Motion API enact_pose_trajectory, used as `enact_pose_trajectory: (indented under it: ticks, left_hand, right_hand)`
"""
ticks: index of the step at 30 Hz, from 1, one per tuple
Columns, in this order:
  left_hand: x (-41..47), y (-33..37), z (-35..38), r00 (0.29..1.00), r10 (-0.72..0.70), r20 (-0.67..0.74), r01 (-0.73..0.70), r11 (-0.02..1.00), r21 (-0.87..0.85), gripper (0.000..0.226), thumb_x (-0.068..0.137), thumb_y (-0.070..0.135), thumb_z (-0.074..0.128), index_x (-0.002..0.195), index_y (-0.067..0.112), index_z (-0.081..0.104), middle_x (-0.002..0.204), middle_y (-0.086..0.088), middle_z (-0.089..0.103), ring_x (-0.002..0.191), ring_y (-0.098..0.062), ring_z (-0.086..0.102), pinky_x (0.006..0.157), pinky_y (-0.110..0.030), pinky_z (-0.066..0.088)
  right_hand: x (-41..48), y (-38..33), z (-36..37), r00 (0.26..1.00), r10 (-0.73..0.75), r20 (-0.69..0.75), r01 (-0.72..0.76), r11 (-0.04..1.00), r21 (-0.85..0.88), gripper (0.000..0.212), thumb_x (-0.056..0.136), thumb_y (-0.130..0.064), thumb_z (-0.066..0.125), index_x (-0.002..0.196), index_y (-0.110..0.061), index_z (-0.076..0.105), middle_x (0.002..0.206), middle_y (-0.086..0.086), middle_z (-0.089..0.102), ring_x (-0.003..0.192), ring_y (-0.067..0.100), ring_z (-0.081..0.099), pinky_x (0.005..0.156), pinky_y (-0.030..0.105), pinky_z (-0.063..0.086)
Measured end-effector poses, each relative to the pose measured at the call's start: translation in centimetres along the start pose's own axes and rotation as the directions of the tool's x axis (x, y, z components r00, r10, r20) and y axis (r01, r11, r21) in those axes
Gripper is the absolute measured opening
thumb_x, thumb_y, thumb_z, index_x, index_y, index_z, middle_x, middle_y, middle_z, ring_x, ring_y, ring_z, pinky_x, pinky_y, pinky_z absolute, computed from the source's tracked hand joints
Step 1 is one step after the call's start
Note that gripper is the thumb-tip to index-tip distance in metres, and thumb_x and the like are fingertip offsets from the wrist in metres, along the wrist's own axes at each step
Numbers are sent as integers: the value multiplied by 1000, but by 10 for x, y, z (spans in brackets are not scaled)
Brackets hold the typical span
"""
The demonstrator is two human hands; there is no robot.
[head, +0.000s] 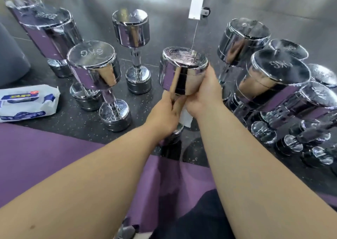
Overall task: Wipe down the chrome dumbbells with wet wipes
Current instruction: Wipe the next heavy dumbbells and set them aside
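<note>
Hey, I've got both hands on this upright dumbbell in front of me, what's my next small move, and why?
Probably draw the wipe downward along the dumbbell with your right hand. The wipe sits just under the top end, and your left hand grips the middle to steady it, so the lower part looks due next.

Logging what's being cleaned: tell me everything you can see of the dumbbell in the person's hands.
The dumbbell is mirror-bright chrome and stands upright. Its upper head is a thick cylinder with a flat top whose markings are too blurred to read. The handle is hidden by the left hand, which grips it, and the right hand, which holds a white wet wipe against it just under the head. The lower head shows below the hands, near the dark floor.
</note>
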State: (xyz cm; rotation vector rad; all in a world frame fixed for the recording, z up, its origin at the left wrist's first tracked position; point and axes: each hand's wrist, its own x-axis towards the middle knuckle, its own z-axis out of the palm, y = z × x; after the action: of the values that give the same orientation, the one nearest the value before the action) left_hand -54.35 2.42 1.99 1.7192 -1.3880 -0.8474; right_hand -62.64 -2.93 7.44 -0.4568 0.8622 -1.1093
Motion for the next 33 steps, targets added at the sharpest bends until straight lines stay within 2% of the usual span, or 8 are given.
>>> enact_pose_trajectory:
  ticks: [3, 6, 17, 22, 24, 26, 29, 33]
  left_hand:
    - [23, 12, 7, 997, -79, -4, 78, 995, -69, 41, 100, 54, 37, 112, 16, 44, 90, 3, 62, 88, -23, 59, 77, -37, 43]
    - [46, 21, 11, 987, -155, 51, 152, 986, 62, 40, 101, 54, 32, 107, 15, 42, 86, 5, 56, 80, -20, 52, 73, -34, 36]
    - [101, 12, 16, 862, -287, 418, -86, 730, 678, 28, 103, 18, 39, 120, 5, 57, 104, -8, 60, 102, -28, 57, 72, -26, 38]
    - [95, -16, -5, 846, -350, 401, 170, 892, 419, 30, 101, 25, 46, 75, 13, 55, 72, -4, 47, 63, -17, 44, 54, -28, 36]
    - [91, -22, -12, 872, -329, 363, 257, 938, 234, 6, 94, 22, 56, 89, 20, 56, 83, -5, 56, 68, -17, 53, 59, -26, 41]
    - [90, -26, -20, 898, -246, 365, 241, 969, 59, 39, 86, 23, 70, 120, 32, 54, 111, 1, 60, 89, -15, 62, 70, -27, 48]
    - [93, -24, -28, 908, -133, 398, 194, 974, -116, 32, 76, 27, 80, 107, 30, 72, 112, 6, 70, 99, -15, 66, 88, -33, 51]
    - [102, -29, -20, 990, -141, 28, 144, 982, -121, 6, 85, 18, 70, 79, 20, 71, 82, -5, 72, 72, -19, 63, 67, -32, 57]
  right_hand:
    - [19, 3, -4, 987, 92, -132, -76, 989, 125, 19, 87, -14, 43, 72, -11, 54, 62, 7, 54, 60, 25, 52, 61, 33, 51]
    - [36, 13, -20, 975, 114, -190, -78, 979, 186, 21, 91, -6, 41, 81, -7, 60, 68, 7, 55, 68, 19, 50, 79, 37, 58]
    - [82, 60, -57, 898, -65, -434, -134, 901, -412, 24, 85, 5, 60, 92, -14, 72, 81, 15, 71, 62, 23, 64, 58, 31, 52]
    - [70, 57, -51, 934, -35, -357, -54, 970, -236, 23, 86, 14, 58, 94, -7, 65, 68, 9, 64, 53, 14, 61, 50, 22, 53]
    - [69, 45, -52, 956, -2, -294, -4, 1000, -19, 23, 88, 17, 55, 100, -2, 61, 74, 10, 60, 60, 13, 61, 50, 17, 52]
    - [69, 36, -50, 975, 30, -220, 5, 988, 157, 19, 91, 14, 54, 95, -4, 60, 83, 12, 60, 72, 16, 61, 55, 16, 54]
    - [69, 29, -38, 985, 54, -165, -16, 975, 222, 17, 92, 12, 53, 90, -4, 58, 89, 14, 59, 76, 19, 61, 57, 16, 56]
    - [73, 27, -30, 987, 43, -158, -19, 988, 151, 16, 92, 12, 54, 89, -3, 58, 93, 16, 59, 81, 21, 63, 66, 21, 60]
